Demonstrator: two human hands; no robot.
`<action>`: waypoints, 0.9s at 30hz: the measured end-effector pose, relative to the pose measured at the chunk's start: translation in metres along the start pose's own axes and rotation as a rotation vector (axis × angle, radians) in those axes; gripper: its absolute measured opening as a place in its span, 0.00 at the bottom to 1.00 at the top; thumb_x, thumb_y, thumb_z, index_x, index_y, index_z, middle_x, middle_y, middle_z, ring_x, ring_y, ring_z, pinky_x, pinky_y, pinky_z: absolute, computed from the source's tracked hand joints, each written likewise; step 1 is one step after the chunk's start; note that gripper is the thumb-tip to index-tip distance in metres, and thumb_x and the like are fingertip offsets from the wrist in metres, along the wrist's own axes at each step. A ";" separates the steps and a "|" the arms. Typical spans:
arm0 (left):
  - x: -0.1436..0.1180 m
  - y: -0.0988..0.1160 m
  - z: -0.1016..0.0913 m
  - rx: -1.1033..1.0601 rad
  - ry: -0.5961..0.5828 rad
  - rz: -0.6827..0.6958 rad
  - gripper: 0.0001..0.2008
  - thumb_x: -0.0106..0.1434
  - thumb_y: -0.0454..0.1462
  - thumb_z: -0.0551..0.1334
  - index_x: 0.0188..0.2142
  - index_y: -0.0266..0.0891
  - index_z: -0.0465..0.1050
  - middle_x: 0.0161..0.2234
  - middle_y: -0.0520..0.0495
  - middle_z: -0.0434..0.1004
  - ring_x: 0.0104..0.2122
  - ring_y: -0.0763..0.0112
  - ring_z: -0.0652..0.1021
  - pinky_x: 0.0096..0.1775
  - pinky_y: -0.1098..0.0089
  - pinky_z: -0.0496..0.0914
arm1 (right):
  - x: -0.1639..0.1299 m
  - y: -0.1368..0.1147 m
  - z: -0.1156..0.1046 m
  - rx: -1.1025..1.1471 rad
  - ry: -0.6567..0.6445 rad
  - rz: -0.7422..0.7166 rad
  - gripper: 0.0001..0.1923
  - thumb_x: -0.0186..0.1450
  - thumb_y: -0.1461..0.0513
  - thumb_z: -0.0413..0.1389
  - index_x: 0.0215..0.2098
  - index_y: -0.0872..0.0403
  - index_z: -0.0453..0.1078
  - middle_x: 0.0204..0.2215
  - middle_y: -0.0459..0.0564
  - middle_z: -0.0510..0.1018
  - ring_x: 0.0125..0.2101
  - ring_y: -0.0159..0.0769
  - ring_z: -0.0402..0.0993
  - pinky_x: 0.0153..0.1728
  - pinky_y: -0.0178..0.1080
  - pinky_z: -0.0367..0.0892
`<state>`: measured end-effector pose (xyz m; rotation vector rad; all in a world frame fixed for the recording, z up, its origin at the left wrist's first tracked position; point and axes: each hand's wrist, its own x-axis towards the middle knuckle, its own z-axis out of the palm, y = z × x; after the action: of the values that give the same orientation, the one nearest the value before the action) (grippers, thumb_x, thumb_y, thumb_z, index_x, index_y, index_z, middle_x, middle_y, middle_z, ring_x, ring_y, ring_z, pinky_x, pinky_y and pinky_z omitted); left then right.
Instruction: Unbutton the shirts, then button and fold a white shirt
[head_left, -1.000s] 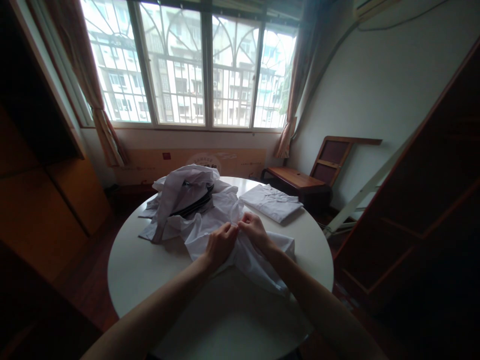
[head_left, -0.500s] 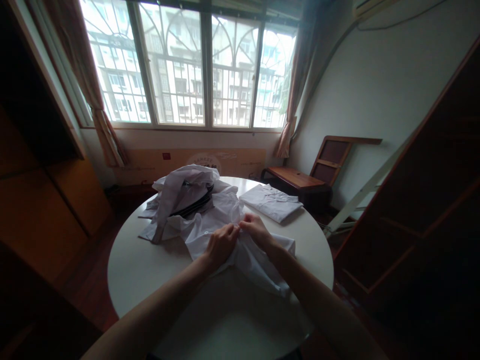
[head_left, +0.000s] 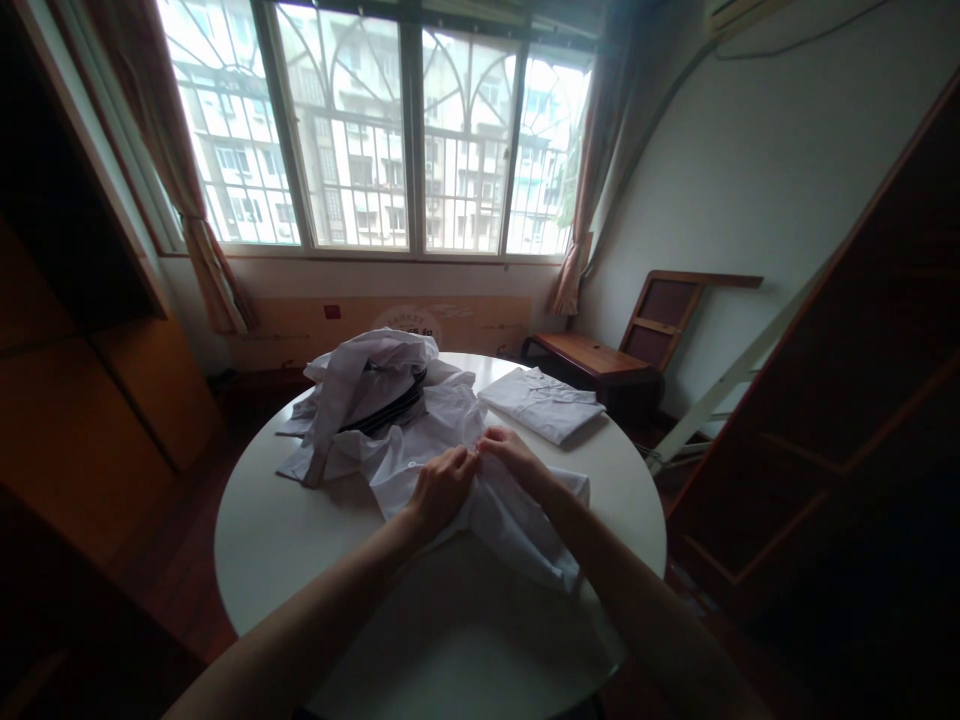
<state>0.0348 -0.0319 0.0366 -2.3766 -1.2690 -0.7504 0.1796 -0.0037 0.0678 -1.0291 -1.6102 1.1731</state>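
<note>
A white shirt lies loosely spread on the round white table. Near the middle of its cloth, my left hand is closed on the fabric, back of the hand up. My right hand pinches the same shirt just to the right, its fingertips meeting the left ones. Whatever small part sits between the fingertips is too small to make out. Behind the hands, to the left, rises a crumpled heap of white clothes with dark edges inside. A neatly folded white shirt lies at the back right.
Beyond the table, a long cardboard box leans under the barred window. A low wooden bench stands at the back right, by a pale ladder-like frame. A large dark wooden panel slants along the right side, and cabinets stand left.
Almost nothing differs. Both hands keep their hold at the same spot on the shirt, and my right fingers have shifted very slightly.
</note>
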 end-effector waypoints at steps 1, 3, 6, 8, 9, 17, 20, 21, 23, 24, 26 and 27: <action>0.000 0.000 0.000 -0.007 0.004 0.004 0.10 0.63 0.32 0.49 0.34 0.38 0.68 0.27 0.48 0.69 0.26 0.72 0.71 0.27 0.73 0.61 | 0.000 0.001 -0.002 -0.024 -0.031 -0.001 0.10 0.50 0.57 0.54 0.20 0.55 0.60 0.18 0.42 0.62 0.21 0.27 0.56 0.23 0.32 0.55; 0.000 0.000 0.001 -0.014 0.009 0.009 0.09 0.62 0.32 0.50 0.34 0.38 0.68 0.29 0.48 0.70 0.27 0.72 0.71 0.27 0.73 0.61 | 0.001 0.002 -0.007 -0.067 -0.103 -0.005 0.11 0.52 0.55 0.54 0.21 0.55 0.63 0.19 0.43 0.63 0.21 0.28 0.57 0.24 0.33 0.56; 0.000 0.001 0.001 -0.005 0.006 0.020 0.08 0.62 0.32 0.51 0.34 0.38 0.68 0.29 0.48 0.70 0.27 0.72 0.71 0.27 0.73 0.61 | 0.001 0.002 -0.011 -0.084 -0.164 -0.020 0.12 0.53 0.54 0.55 0.23 0.57 0.65 0.20 0.43 0.65 0.22 0.28 0.58 0.25 0.33 0.57; 0.001 0.001 0.001 0.003 0.000 0.032 0.08 0.62 0.31 0.51 0.33 0.38 0.68 0.28 0.49 0.70 0.27 0.73 0.71 0.27 0.74 0.61 | 0.002 0.001 -0.011 -0.083 -0.171 -0.020 0.12 0.53 0.55 0.55 0.23 0.57 0.66 0.20 0.43 0.66 0.22 0.27 0.58 0.26 0.33 0.57; 0.001 0.001 0.001 0.006 -0.003 0.036 0.08 0.62 0.31 0.51 0.33 0.38 0.69 0.27 0.49 0.70 0.27 0.73 0.71 0.27 0.74 0.61 | 0.002 0.000 -0.011 -0.085 -0.171 -0.016 0.12 0.52 0.55 0.56 0.22 0.58 0.66 0.20 0.43 0.66 0.22 0.27 0.59 0.26 0.33 0.56; -0.001 0.001 0.003 0.016 0.036 0.015 0.09 0.63 0.34 0.50 0.31 0.39 0.68 0.25 0.50 0.68 0.23 0.74 0.68 0.25 0.74 0.58 | 0.013 0.013 -0.011 -0.169 -0.131 -0.009 0.13 0.50 0.55 0.55 0.21 0.58 0.65 0.19 0.44 0.66 0.22 0.27 0.58 0.25 0.33 0.55; -0.001 0.001 0.002 -0.027 0.051 -0.004 0.09 0.63 0.34 0.50 0.30 0.39 0.68 0.25 0.51 0.67 0.23 0.75 0.67 0.25 0.74 0.59 | 0.015 0.017 -0.010 -0.188 0.012 -0.010 0.13 0.49 0.54 0.54 0.21 0.57 0.63 0.19 0.43 0.65 0.21 0.27 0.57 0.24 0.33 0.54; 0.000 0.002 0.002 -0.053 0.055 0.001 0.10 0.63 0.34 0.50 0.29 0.39 0.68 0.25 0.50 0.67 0.24 0.74 0.67 0.26 0.74 0.60 | 0.015 0.017 -0.011 -0.184 0.098 -0.008 0.13 0.49 0.54 0.54 0.21 0.57 0.63 0.19 0.43 0.64 0.21 0.27 0.57 0.24 0.33 0.54; 0.000 0.004 0.000 -0.115 0.060 0.030 0.11 0.63 0.35 0.49 0.29 0.39 0.67 0.27 0.49 0.67 0.27 0.73 0.68 0.29 0.74 0.62 | 0.015 0.016 -0.013 -0.137 0.274 -0.002 0.13 0.50 0.54 0.53 0.22 0.56 0.61 0.19 0.43 0.63 0.21 0.27 0.56 0.23 0.33 0.54; 0.000 0.006 -0.001 -0.158 0.057 0.041 0.11 0.64 0.35 0.48 0.29 0.39 0.67 0.28 0.49 0.68 0.29 0.72 0.69 0.32 0.73 0.63 | 0.015 0.014 -0.016 -0.090 0.342 0.001 0.13 0.51 0.53 0.52 0.23 0.56 0.61 0.19 0.42 0.63 0.21 0.27 0.56 0.22 0.33 0.54; -0.001 0.011 -0.002 -0.275 0.026 0.025 0.11 0.64 0.36 0.46 0.32 0.38 0.66 0.32 0.47 0.69 0.33 0.71 0.70 0.35 0.71 0.64 | 0.014 0.010 -0.022 0.024 0.432 0.007 0.14 0.52 0.52 0.51 0.25 0.55 0.60 0.19 0.42 0.63 0.21 0.28 0.57 0.23 0.33 0.55; -0.002 0.013 -0.002 -0.347 -0.012 -0.009 0.12 0.65 0.36 0.45 0.34 0.38 0.65 0.32 0.47 0.69 0.32 0.72 0.70 0.35 0.71 0.64 | 0.014 0.008 -0.026 0.065 0.452 0.010 0.15 0.53 0.51 0.50 0.25 0.54 0.59 0.19 0.43 0.64 0.21 0.29 0.58 0.23 0.33 0.56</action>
<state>0.0445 -0.0417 0.0364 -2.6482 -1.2382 -1.0335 0.2017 0.0180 0.0668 -1.1628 -1.2052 0.9097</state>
